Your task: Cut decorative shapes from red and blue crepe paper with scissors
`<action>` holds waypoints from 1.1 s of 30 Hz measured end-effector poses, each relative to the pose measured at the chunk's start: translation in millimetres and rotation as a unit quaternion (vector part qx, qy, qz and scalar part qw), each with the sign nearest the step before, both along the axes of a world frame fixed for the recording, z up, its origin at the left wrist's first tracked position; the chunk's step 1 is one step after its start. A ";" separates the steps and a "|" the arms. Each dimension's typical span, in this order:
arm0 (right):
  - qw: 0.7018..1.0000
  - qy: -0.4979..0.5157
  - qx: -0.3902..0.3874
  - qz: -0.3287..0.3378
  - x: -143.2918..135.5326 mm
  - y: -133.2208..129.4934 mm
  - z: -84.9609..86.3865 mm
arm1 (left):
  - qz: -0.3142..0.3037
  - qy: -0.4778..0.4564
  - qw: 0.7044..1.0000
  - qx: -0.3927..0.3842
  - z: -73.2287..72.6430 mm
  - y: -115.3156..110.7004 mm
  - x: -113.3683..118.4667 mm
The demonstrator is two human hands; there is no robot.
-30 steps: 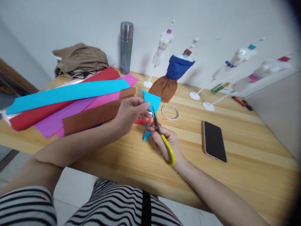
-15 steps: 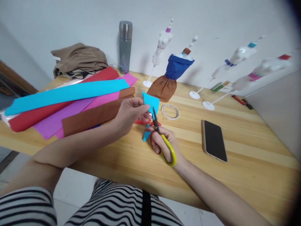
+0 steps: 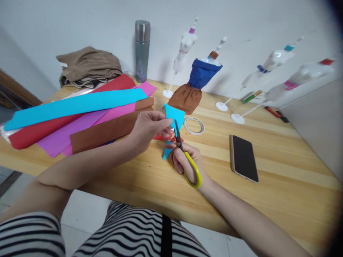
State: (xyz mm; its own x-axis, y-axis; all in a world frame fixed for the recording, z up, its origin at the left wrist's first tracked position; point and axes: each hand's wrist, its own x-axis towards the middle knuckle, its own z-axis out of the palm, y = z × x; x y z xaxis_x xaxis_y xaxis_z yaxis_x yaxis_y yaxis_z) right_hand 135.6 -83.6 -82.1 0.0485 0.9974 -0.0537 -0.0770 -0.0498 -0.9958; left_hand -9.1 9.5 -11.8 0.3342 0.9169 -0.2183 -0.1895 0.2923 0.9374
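Between the fingertips of my left hand (image 3: 151,130) is a small piece of bright blue fabric (image 3: 175,113), held up over the table. My right hand (image 3: 187,160) is closed round the yellow handles of a pair of scissors (image 3: 192,169). Their dark blades reach up against the blue piece; they look nearly closed, and I cannot tell how deep they bite. Below the hands lie a blue offcut (image 3: 167,153) and red scraps (image 3: 163,137), partly hidden by my fingers. A white roll of tape (image 3: 194,125) lies just right of the blue fabric.
Fabric strips (image 3: 77,105) in several colours lie at left, before folded brown cloth (image 3: 88,66) and a flask (image 3: 142,51). A mini mannequin in a blue top (image 3: 203,74) and brown skirt (image 3: 186,98) stands behind, among other white mannequins (image 3: 278,64). A phone (image 3: 244,158) lies right.
The blue fabric has shifted slightly right and shows a little more spread out. The scissor blades have come closer together. Both hands have hardly moved.
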 end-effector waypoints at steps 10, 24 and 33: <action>0.999 -0.035 0.012 -0.009 3.8 -1.0 -3.2 | -0.001 -0.014 1.000 -0.003 -0.4 0.4 -0.3; 0.999 -0.042 0.020 -0.016 4.1 -0.7 -6.5 | -0.002 -0.030 1.000 0.001 -1.5 1.2 -0.9; 0.999 -0.037 0.023 -0.020 3.2 -0.1 -6.2 | -0.011 -0.015 1.000 0.016 3.5 1.8 -2.5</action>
State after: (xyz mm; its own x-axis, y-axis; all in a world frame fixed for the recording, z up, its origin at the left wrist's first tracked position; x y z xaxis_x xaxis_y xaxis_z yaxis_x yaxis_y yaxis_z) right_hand 138.8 -83.7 -88.3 0.0913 0.9958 -0.0018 -0.0046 -0.0013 -1.0000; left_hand -11.6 11.3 -8.3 0.3609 0.9153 -0.1785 -0.2113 0.2667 0.9403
